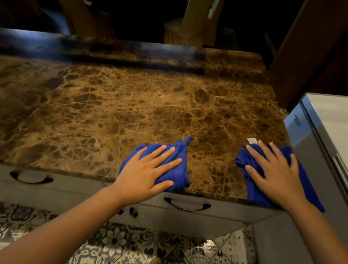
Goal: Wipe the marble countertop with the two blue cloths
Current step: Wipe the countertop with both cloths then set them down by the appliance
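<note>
Marble countertop point(110, 107): flat hands point(145, 173) point(276, 176) partly hide blue cloths point(180, 154) point(306, 181).

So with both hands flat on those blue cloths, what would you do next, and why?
Probably push both cloths away from the body. The left hand and right hand each press a blue cloth flat near the front edge of the marble countertop, at its right end, so most of the surface lies ahead and to the left.

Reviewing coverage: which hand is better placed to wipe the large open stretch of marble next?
Left. The left hand lies flat on its blue cloth beside that stretch; the right hand sits at the right edge.
</note>
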`<control>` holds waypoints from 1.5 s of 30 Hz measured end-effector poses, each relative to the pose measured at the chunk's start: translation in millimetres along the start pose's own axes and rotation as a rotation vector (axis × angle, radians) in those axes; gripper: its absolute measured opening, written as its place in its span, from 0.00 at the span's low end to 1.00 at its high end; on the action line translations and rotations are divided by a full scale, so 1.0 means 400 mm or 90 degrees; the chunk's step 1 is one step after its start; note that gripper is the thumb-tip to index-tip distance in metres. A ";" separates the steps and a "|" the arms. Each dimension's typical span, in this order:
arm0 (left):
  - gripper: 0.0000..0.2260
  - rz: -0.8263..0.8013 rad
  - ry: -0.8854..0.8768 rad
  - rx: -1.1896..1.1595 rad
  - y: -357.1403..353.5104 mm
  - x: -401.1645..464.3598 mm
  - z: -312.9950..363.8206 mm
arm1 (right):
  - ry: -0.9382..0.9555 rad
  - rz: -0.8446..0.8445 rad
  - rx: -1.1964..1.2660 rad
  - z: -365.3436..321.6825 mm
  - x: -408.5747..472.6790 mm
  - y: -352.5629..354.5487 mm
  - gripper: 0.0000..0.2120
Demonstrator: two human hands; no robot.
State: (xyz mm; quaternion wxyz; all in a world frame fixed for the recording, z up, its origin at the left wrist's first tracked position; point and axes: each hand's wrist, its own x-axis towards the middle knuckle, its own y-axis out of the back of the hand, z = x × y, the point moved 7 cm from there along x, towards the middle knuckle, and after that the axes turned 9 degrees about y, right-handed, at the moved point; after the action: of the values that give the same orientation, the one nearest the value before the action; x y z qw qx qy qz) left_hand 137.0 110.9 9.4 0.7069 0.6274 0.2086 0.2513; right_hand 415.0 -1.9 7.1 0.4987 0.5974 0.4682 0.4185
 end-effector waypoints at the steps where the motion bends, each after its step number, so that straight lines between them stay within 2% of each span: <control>1: 0.26 0.027 -0.007 0.001 0.008 -0.004 0.008 | -0.002 0.003 0.002 0.002 0.001 0.004 0.31; 6: 0.23 0.173 -0.025 0.015 0.028 -0.045 0.031 | -0.002 0.003 0.012 0.001 0.002 0.008 0.31; 11: 0.20 0.297 -0.119 0.006 0.025 -0.116 0.033 | -0.002 0.001 0.012 0.001 0.002 0.007 0.31; 18: 0.19 0.268 -0.175 -0.039 0.022 -0.198 0.019 | 0.005 0.006 0.011 0.001 0.002 0.009 0.29; 20: 0.19 0.284 -0.157 -0.096 0.042 -0.220 0.001 | 0.003 0.006 0.011 -0.001 0.001 0.010 0.29; 23: 0.20 0.347 -0.039 -0.196 0.110 -0.198 -0.075 | 0.001 0.003 0.013 -0.003 0.001 0.012 0.30; 25: 0.20 0.362 0.039 -0.212 0.156 -0.132 -0.128 | -0.001 -0.001 0.016 -0.004 0.000 0.012 0.31; 30: 0.21 0.269 0.168 -0.209 0.181 0.138 -0.188 | -0.001 0.000 0.014 -0.008 -0.001 0.012 0.31; 33: 0.20 0.160 0.174 -0.218 0.120 0.293 -0.192 | -0.003 0.004 0.014 -0.007 -0.003 0.011 0.31; 37: 0.24 0.011 0.171 -0.013 0.016 0.396 -0.188 | -0.002 0.011 -0.003 -0.002 0.000 0.004 0.27; 45: 0.26 -0.038 0.110 0.001 -0.005 0.413 -0.134 | 0.002 0.034 -0.004 0.001 0.002 0.000 0.27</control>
State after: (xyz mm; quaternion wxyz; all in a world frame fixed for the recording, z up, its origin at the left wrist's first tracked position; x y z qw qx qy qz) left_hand 234.5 254.4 4.1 0.6931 0.5972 0.2877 0.2831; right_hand 415.6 -1.4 7.2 0.4887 0.6074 0.4515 0.4340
